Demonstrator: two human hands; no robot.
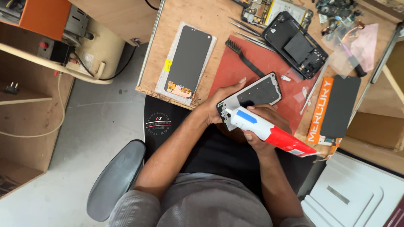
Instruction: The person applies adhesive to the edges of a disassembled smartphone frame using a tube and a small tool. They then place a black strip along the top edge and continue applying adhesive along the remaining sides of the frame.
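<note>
The person wore a grey short-sleeved shirt [210, 201], its sleeves ending near the elbows at the bottom of the frame. Both forearms were bare down to the left hand [219, 107] and right hand [263, 132], with no gloves.

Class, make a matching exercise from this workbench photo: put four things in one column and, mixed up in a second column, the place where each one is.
Things:
1. glue tube
2. phone frame
3. black brush
4. replacement screen

Places:
A. flat on the wooden bench, left of the red mat
B. in the right hand, nozzle at the frame's lower edge
C. on the red mat, above the hands
D. gripped by the left hand

Pairs: 1-B, 2-D, 3-C, 4-A
</note>
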